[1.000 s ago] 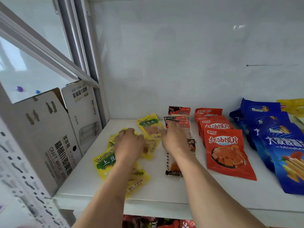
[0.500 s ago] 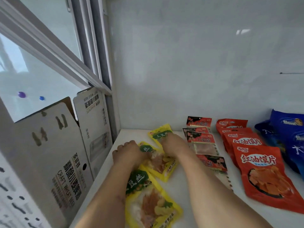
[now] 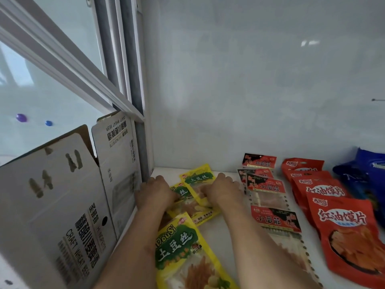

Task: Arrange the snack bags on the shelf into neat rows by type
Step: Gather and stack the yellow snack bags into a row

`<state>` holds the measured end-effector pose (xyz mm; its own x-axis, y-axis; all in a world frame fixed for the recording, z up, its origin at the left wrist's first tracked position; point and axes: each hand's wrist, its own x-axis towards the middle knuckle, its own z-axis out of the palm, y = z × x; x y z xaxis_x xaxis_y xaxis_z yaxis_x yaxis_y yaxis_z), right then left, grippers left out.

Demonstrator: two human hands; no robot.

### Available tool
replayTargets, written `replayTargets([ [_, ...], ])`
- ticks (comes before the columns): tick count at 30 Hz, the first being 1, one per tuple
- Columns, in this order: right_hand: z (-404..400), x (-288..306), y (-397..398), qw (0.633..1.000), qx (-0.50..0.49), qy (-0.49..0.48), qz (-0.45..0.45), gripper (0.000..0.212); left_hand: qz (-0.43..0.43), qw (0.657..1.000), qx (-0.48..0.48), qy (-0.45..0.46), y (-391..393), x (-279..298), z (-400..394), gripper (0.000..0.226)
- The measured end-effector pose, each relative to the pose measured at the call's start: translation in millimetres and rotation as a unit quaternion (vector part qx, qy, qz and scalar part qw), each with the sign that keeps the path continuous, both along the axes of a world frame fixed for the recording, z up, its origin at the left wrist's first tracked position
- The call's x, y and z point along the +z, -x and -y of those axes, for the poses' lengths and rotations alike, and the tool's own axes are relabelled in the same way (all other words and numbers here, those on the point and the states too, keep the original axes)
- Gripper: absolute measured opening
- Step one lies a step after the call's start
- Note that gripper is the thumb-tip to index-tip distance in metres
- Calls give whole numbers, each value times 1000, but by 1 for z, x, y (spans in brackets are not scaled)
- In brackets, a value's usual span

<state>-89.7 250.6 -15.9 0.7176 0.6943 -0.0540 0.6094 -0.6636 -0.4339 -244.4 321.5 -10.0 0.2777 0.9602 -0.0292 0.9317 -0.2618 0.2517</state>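
Handling these yellow snack bags (image 3: 195, 180) should take little force, by my judgement: they look like thin, flat, glossy pouches, light and floppy, and slick enough to slide over one another and over the white shelf (image 3: 227, 228). You would do best to take each by its side edges or by the sealed top strip, where the film is stiffer, and not by the soft clear middle, where the contents could be crushed. Pushing a stack from both sides at once should square it without lifting.

Your left hand (image 3: 155, 191) rests on the left edge of the small overlapping pile at the back left corner, fingers curled over it. Your right hand (image 3: 220, 190) lies on the right side of the same pile, fingers bent down onto the top pouch. Whether either hand truly pinches the film I cannot tell; the knuckles hide the fingertips.

The pouches are yellow with a green label patch and a clear window showing pale strips. One more yellow pouch (image 3: 187, 255) lies apart, nearer you, tilted. To the right run a row of red-and-black packets (image 3: 268, 197), then red bags (image 3: 343, 228), then blue bags (image 3: 366, 174) at the edge.
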Motion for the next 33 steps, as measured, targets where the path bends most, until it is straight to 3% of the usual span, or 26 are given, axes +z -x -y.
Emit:
replayTargets([
  [5, -1, -6, 2, 1000, -9, -19, 18, 65, 35, 997, 68, 18, 12, -2, -6, 113],
  [10, 3, -2, 8, 999, -7, -44, 3, 69, 105, 988, 40, 107, 25, 1, -9, 128],
  [12, 4, -1, 9, 999, -10, -47, -3, 71, 91, 989, 10, 119, 25, 4, -5, 122],
  [15, 4, 2, 9, 999, -12, -51, -17, 78, 74, 992, -4, 105, 19, 9, 4, 95],
  [19, 4, 5, 8, 997, -21, -69, -42, 92, 187, 981, -9, 53, 10, 5, 3, 69],
  [21, 4, 4, 8, 997, -22, -66, -34, 95, 295, 955, 6, 38, 8, 0, -1, 60],
  [23, 3, 4, 8, 998, -22, -53, -11, 96, 419, 905, 48, 58, 6, -3, -3, 51],
  [26, 1, 3, 9, 999, -22, -32, 0, 96, 606, 762, 132, 189, 7, -1, -5, 30],
  [28, 0, 3, 9, 999, -23, -29, -5, 98, 647, 696, 143, 277, 11, 1, -5, 21],
  [30, -1, 3, 8, 999, -29, -34, -9, 100, 639, 687, 100, 332, 12, 5, -1, 18],
  [33, -2, 3, 5, 998, -37, -37, -20, 109, 608, 724, 47, 323, 10, 2, 3, 16],
])
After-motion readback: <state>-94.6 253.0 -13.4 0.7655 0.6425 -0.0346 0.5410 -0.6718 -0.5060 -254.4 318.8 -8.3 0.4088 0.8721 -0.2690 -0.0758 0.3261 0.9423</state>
